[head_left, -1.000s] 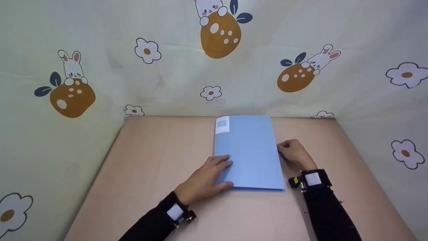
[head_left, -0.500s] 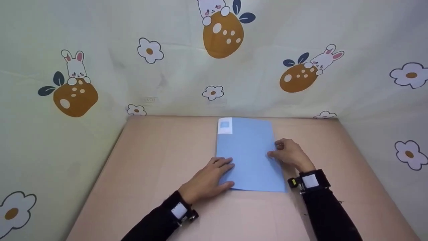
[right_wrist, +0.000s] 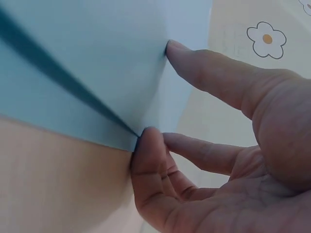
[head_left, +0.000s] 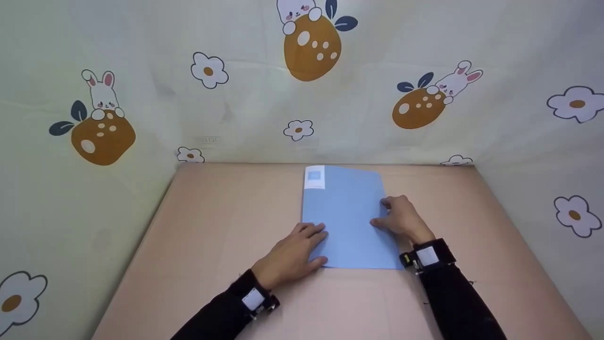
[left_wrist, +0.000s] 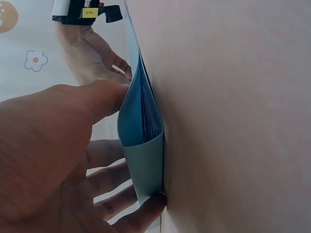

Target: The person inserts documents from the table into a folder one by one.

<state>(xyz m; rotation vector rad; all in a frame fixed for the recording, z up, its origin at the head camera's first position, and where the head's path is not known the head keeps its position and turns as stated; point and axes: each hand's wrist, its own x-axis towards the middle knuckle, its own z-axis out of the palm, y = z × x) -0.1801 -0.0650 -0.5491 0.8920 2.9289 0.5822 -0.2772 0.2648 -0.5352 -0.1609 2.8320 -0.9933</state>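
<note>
A light blue file folder [head_left: 347, 212] lies closed on the table, a white label at the top of its left edge. My left hand [head_left: 292, 250] rests over its lower left side, fingers spread. The left wrist view shows that hand's thumb on the cover and fingers along the bowed spine [left_wrist: 146, 167], with sheets visible inside. At the right edge, my right hand [head_left: 403, 217] holds the folder, thumb on the front cover [right_wrist: 97, 53] and curled fingers at the edge. A narrow gap shows between the covers in the right wrist view.
The table [head_left: 222, 203] has a plain pinkish-beige surface reaching the back wall. Pale cloth [head_left: 245, 108] with rabbits, oranges and flowers hangs behind it and on both sides. Each wrist wears a black strap with a small camera.
My right hand has moved left from beside the edge, its thumb now on the cover. The cover's upper right part has bowed slightly. The left hand stays at the left side.
</note>
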